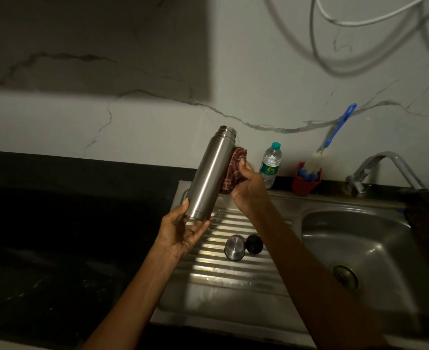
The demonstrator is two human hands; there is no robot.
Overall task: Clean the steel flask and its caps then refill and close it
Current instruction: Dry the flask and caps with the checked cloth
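Two hands are up in front of me over the drainboard [233,276]. My left hand [183,229] has its grip closed around the base of the flask [209,176], thumb on the near side and fingers cupped under the bottom edge. The flask is tilted, open mouth pointing up and away toward the wall, with no cap on its threaded neck. My right hand [246,188] has its grip clenched on a reddish cloth [233,170], pressing it against the right side of the flask's body, about midway up.

Below the hands, the steel cap [234,247] and the black cap [254,243] lie side by side on the ribbed drainboard, just beside each other; I cannot tell if they touch. The basin [360,248] is to the right, with the tap [382,168] behind it. At the back edge stand a water bottle [271,164] with a green lid and a red cup [305,181] holding a blue-handled brush [327,145]. The dark desk [56,236] stretches off to the left.
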